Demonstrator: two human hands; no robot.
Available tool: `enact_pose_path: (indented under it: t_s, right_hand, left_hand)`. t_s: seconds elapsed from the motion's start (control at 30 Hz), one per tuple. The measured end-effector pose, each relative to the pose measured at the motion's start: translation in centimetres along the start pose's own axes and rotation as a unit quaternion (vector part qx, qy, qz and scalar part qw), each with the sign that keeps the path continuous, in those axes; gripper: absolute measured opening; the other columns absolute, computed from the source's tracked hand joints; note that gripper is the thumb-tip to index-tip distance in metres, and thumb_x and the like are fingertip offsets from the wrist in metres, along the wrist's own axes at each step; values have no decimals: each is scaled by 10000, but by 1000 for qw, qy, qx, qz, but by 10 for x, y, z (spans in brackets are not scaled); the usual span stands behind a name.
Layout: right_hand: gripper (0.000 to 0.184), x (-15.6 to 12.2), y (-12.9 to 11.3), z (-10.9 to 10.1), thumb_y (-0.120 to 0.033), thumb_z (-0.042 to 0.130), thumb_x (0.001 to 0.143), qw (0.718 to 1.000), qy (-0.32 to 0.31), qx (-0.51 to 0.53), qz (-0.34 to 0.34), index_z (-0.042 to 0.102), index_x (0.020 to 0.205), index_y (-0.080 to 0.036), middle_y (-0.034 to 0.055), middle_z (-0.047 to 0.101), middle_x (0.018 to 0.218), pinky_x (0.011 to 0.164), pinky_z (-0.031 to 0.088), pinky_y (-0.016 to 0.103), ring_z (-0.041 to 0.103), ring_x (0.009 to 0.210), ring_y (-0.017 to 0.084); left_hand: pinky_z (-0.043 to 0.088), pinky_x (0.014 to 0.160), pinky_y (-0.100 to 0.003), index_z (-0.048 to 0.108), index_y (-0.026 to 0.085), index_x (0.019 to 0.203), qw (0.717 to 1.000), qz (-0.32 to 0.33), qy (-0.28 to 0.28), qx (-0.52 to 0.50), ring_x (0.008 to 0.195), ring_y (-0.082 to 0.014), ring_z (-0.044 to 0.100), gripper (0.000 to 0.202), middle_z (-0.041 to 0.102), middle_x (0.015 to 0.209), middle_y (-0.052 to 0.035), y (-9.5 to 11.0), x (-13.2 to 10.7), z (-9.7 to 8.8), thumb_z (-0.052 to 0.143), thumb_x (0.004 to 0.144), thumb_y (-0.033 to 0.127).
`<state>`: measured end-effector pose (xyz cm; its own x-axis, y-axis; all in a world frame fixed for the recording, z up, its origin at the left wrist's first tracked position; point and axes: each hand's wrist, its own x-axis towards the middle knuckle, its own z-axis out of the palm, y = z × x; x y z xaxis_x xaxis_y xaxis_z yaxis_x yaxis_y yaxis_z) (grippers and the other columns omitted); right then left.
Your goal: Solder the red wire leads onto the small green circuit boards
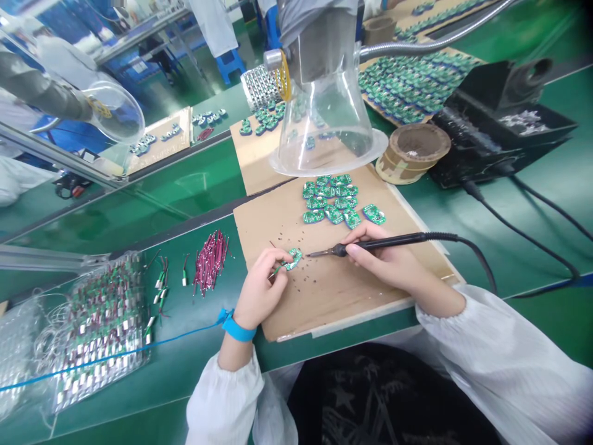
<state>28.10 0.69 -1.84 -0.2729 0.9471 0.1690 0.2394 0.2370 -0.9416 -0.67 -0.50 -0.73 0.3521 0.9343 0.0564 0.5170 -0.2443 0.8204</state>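
My left hand (266, 281), with a blue strap round its wrist, pinches a small green circuit board (293, 258) over the brown cardboard (333, 303). Part of the board is hidden by my fingers, and a thin wire seems to run by them. In my right hand (382, 256) lies a black soldering iron (389, 241), held like a pen. Its tip points left and ends just right of the board, with a small gap visible. Several more circuit boards (331, 201) sit in rows above my hands. Dark specks are scattered round the held board.
A clear fume hood (327, 130) hangs above the cardboard. To the left lie dark red wires (210, 262) and a bag of wired connectors (102, 334). At right stand a round pot (412, 151) and a black soldering stand (500, 136). The iron's cord (479, 256) loops right.
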Motion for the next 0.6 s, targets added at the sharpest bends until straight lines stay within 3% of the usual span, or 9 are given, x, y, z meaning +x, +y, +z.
enact_pose_path:
  t_s: [0.6]
  right_hand:
    - [129, 0, -2, 1, -380, 624, 989, 1000, -2, -11, 12, 617, 987, -251, 9, 648, 771, 639, 466, 326, 598, 678, 173]
  left_hand:
    - [471, 849, -313, 631, 210, 1050, 1000, 4, -4, 7, 999, -185, 607, 184, 634, 1116, -64, 0, 1, 0, 507, 975, 97]
